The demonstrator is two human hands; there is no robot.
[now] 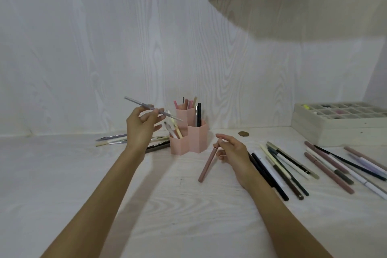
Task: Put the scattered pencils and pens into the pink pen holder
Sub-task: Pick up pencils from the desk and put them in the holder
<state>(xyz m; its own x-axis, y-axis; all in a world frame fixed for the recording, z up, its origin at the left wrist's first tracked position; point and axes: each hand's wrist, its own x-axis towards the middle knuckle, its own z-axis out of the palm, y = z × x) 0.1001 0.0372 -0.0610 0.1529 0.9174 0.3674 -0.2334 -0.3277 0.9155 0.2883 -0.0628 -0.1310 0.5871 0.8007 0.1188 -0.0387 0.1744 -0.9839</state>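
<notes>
L hand [142, 126] pinches thin grey pencil [146, 107] above pink hexagonal plastic pen holder [188, 140] | R hand [232, 151] grips dusty-pink pen [208, 163], tip on white wooden desk [188, 216]

We see a pale wood-grain tabletop [83, 174]. A pink pen holder [189, 140] stands on it near the back wall. Loose pens [134, 139] lie to its left, a wider spread of pencils and pens [303, 165] to its right. A coin [243, 133] and a white compartment tray [339, 123] sit further back.
</notes>
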